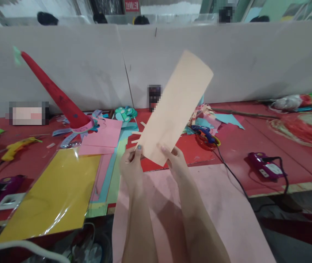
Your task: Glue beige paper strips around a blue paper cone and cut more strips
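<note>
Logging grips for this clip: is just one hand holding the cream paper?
No, the left hand and the right hand both hold the cream paper near its lower end.

I have the sheet [176, 109] up in the air over the bench [235, 146], held by its lower end. It is a plain, pale peach rectangle, much longer than wide, with straight long sides. It stands on a slant, its top leaning to my right, its broad face towards me. The top edge bows in a gentle curve. Short pale tabs [136, 133] show past its lower left side; whether they join it, I can't tell.
</note>
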The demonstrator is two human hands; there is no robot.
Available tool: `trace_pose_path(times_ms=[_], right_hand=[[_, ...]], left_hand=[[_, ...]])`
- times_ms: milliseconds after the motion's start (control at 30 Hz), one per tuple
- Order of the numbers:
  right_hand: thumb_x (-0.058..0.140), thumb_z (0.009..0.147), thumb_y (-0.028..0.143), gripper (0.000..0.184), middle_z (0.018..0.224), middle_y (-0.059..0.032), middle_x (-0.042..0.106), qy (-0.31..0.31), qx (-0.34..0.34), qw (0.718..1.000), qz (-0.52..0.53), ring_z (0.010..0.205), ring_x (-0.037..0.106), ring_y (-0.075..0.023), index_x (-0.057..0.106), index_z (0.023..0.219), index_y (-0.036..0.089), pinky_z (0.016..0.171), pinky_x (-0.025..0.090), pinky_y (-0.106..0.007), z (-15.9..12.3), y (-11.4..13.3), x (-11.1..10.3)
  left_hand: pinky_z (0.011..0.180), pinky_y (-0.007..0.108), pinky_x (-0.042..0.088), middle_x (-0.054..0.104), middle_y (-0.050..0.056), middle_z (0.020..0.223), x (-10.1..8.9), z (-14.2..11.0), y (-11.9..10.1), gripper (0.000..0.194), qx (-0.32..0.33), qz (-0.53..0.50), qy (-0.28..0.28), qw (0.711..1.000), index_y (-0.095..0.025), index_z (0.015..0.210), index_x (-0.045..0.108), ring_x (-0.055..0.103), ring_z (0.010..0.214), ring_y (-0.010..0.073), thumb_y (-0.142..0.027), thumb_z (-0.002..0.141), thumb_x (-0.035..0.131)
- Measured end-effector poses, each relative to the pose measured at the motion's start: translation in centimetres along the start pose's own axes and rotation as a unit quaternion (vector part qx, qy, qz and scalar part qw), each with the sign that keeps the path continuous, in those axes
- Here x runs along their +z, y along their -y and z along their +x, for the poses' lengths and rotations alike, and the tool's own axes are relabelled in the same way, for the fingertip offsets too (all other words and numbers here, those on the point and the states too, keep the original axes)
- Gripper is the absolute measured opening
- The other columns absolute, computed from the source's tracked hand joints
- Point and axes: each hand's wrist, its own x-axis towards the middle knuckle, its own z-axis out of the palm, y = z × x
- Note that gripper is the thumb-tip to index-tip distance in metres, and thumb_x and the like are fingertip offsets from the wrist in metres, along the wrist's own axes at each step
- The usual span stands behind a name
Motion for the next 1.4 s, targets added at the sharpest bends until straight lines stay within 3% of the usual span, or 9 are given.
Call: trace_pose_path(times_ms=[133, 333, 467, 633, 867, 1000, 1200, 1400], right_hand=[[0.071, 0.059, 0.031, 0.043, 0.108, -0.0086, 0.064, 0.024, 0.019, 0.998, 0.061, 0.098, 0.061, -0.0236, 0.064, 0.099, 0.016, 0.082, 0.051, -0.035, -0.4, 0.6, 0.5], [0.073, 0.06, 0.026, 0.029, 0.095, -0.008, 0.069, -0.02, 0.015, 0.997, 0.075, 0.092, 0.064, -0.0218, 0.066, 0.085, 0.014, 0.086, 0.05, -0.035, 0.1, -0.5, 0.4], [0.07, 0.064, 0.032, 0.026, 0.091, -0.0079, 0.069, -0.027, 0.006, 0.996, 0.089, 0.088, 0.065, -0.0218, 0.066, 0.083, 0.014, 0.084, 0.05, -0.035, 0.4, -1.0, 0.4], [0.068, 0.066, 0.041, 0.035, 0.097, -0.0089, 0.068, -0.079, 0.001, 0.99, 0.117, 0.092, 0.064, -0.0223, 0.065, 0.089, 0.015, 0.08, 0.052, -0.034, 0.7, -1.1, 0.5], [0.063, 0.073, 0.033, 0.033, 0.111, -0.0068, 0.063, -0.12, -0.083, 0.984, 0.097, 0.1, 0.06, -0.0185, 0.061, 0.102, 0.017, 0.086, 0.048, -0.032, 0.9, -1.7, 0.0], [0.064, 0.072, 0.025, 0.029, 0.105, -0.0042, 0.065, -0.108, -0.135, 0.98, 0.103, 0.1, 0.059, -0.0151, 0.061, 0.1, 0.018, 0.091, 0.044, -0.03, 1.0, -1.4, 0.1], [0.058, 0.076, 0.038, 0.023, 0.088, -0.0045, 0.068, -0.166, -0.097, 0.97, 0.148, 0.088, 0.064, -0.0151, 0.063, 0.083, 0.017, 0.084, 0.05, -0.03, 1.3, -1.2, -0.1], [0.059, 0.074, 0.04, 0.025, 0.089, -0.0044, 0.067, -0.2, -0.105, 0.962, 0.153, 0.089, 0.063, -0.0154, 0.061, 0.084, 0.017, 0.081, 0.05, -0.03, 1.4, -1.2, -0.4]], left_hand=[[0.061, 0.027, 0.052, 0.065, -0.001, 0.062, 0.5, -0.1, -0.1, 0.02, -0.023, -0.006, 0.057, 0.998, -0.017, 0.07, 0.065, 0.061, 0.056, 0.0127, -0.036, 0.065, 0.066], [0.06, 0.027, 0.052, 0.065, 0.0, 0.061, 0.6, -0.3, -0.1, 0.019, -0.024, 0.003, 0.034, 0.999, -0.017, 0.071, 0.065, 0.061, 0.054, 0.0128, -0.035, 0.066, 0.065], [0.061, 0.027, 0.053, 0.064, -0.001, 0.06, 0.6, -0.3, 0.1, 0.021, -0.018, 0.009, 0.02, 1.0, -0.017, 0.07, 0.065, 0.06, 0.055, 0.0124, -0.037, 0.066, 0.065], [0.061, 0.027, 0.053, 0.063, -0.001, 0.059, 0.8, -0.4, 0.1, 0.019, -0.006, -0.001, 0.02, 1.0, -0.018, 0.069, 0.064, 0.06, 0.057, 0.0124, -0.037, 0.067, 0.065], [0.061, 0.027, 0.053, 0.064, -0.001, 0.061, 1.2, -0.8, 0.0, 0.017, -0.024, -0.031, 0.032, 0.999, -0.016, 0.071, 0.065, 0.06, 0.055, 0.0119, -0.033, 0.067, 0.065], [0.059, 0.026, 0.053, 0.065, 0.0, 0.06, 1.2, -0.6, 0.2, 0.02, -0.043, -0.036, 0.028, 0.998, -0.015, 0.072, 0.065, 0.061, 0.055, 0.0127, -0.034, 0.066, 0.066], [0.057, 0.026, 0.052, 0.064, -0.001, 0.058, 1.0, -0.5, 0.3, 0.02, -0.046, -0.042, 0.04, 0.997, -0.015, 0.071, 0.065, 0.06, 0.053, 0.0122, -0.034, 0.065, 0.067], [0.054, 0.024, 0.052, 0.066, 0.0, 0.061, 0.9, -0.4, 0.6, 0.021, -0.049, -0.034, 0.069, 0.996, -0.016, 0.072, 0.066, 0.061, 0.054, 0.0126, -0.036, 0.065, 0.067]])
